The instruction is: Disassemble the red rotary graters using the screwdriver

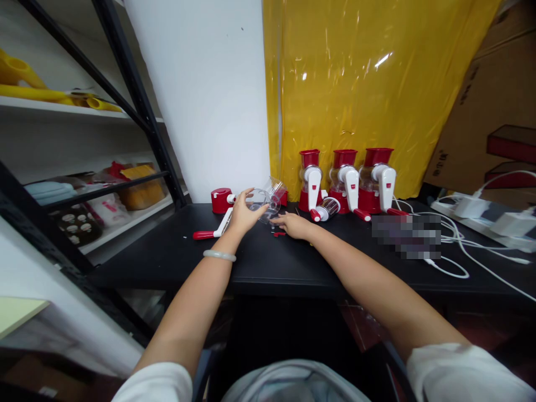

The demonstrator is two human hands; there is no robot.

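My left hand [245,212] is curved round a clear plastic grater housing [268,207], thumb and fingers on its near left side. My right hand [296,225] reaches in from the right, its fingertips close together at the housing's lower right edge. Just below those fingertips lies a small red piece [278,234] on the black table. Left of the housing stands a red base [221,200]. A white crank arm with a red handle [204,235] lies in front of it. A metal grater drum [328,209] lies to the right of my right hand.
Three assembled red and white rotary graters [345,181] stand at the back right of the black table [268,268]. White cables [460,240] and chargers [469,205] spread over the right end. A shelf rack [154,128] rises at the left, with a yellow plastic sheet [355,72] behind.
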